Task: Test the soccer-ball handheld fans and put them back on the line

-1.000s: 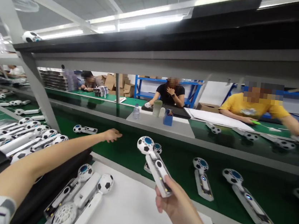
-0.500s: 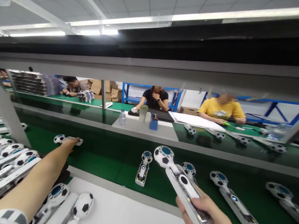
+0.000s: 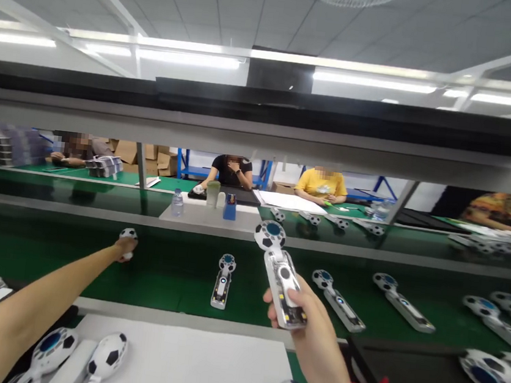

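Note:
My right hand [image 3: 303,317] grips the handle of a white hand-held fan [image 3: 278,271] whose soccer-ball head points up and away from me, above the near edge of the green conveyor belt [image 3: 172,277]. My left arm stretches far out over the belt, and my left hand [image 3: 124,248] closes on the handle of another soccer-ball fan [image 3: 128,235] lying there. A third fan [image 3: 222,279] lies on the belt between my two hands.
More fans [image 3: 402,300] lie along the belt to the right. A white mat [image 3: 185,362] covers the bench in front of me, with fans [image 3: 80,353] at its left. Other people [image 3: 323,184] sit across the line, beyond a bottle [image 3: 177,202] and cups.
The view has swung to the right. My left hand has gone from reaching for the far fan to closing on it. My right hand has tilted its fan more upright.

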Demonstrator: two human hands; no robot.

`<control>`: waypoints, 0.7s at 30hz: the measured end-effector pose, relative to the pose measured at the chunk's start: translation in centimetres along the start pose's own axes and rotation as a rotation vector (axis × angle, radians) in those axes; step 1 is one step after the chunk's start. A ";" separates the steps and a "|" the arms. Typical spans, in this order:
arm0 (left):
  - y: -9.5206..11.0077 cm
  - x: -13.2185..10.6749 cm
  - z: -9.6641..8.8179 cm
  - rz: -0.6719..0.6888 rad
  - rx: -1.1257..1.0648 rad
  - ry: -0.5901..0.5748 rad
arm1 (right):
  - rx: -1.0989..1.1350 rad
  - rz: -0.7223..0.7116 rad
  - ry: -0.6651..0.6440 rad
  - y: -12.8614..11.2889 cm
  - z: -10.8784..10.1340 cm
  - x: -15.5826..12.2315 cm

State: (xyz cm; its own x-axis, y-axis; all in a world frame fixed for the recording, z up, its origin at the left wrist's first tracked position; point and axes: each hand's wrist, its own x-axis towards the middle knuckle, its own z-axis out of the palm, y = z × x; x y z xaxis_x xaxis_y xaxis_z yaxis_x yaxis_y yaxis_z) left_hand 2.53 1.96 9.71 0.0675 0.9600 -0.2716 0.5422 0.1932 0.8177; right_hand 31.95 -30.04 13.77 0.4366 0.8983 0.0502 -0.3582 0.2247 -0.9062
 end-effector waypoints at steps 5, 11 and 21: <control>5.2 -4.3 4.6 -0.011 -0.466 -0.259 | 0.137 0.021 -0.043 0.3 1.4 -0.3; 5.0 -15.3 6.2 0.205 -0.928 -0.725 | 0.413 0.175 -0.210 0.1 2.2 -1.5; -0.4 -24.5 7.2 0.636 -0.656 -0.746 | -0.044 -0.123 -0.232 1.0 3.6 -4.1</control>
State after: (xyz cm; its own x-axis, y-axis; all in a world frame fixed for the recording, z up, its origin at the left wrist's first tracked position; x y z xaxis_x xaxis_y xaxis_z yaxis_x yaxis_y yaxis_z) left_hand 6.68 -23.08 12.40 0.7611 0.6074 0.2276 -0.2857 -0.0011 0.9583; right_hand 26.86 -32.12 14.18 0.2721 0.9289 0.2513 -0.2754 0.3254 -0.9046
